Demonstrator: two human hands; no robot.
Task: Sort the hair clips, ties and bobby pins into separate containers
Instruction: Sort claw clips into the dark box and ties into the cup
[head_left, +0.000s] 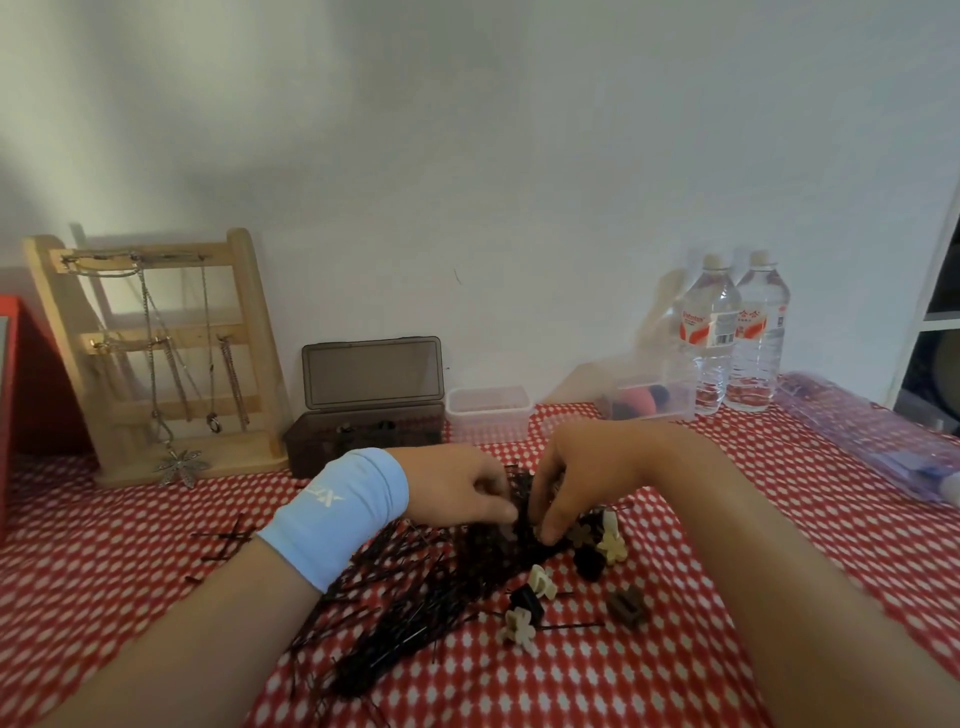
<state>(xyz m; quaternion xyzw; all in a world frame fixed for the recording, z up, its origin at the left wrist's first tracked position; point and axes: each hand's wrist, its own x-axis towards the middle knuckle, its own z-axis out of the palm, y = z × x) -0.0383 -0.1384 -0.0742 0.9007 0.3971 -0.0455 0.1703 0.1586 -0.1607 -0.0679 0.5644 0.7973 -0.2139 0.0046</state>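
A big heap of black bobby pins (415, 587) lies on the red dotted tablecloth (649, 675). My left hand (457, 491), with a light blue wristband, and my right hand (576, 478) meet at the far end of the heap, fingers curled down and pinching a bunch of pins. Several small claw clips (540, 582) in cream, brown and black lie to the right of the heap. A dark brown box (363, 431) with its lid up, a small clear tub (488, 413) and a clear tub holding coloured ties (649, 400) stand at the back.
A wooden jewellery stand (156, 353) with necklaces is at the back left, beside a red object (31, 374). Two water bottles (732, 332) stand at the back right. A clear plastic bag (872, 441) lies on the right. A few stray pins (223, 540) lie left.
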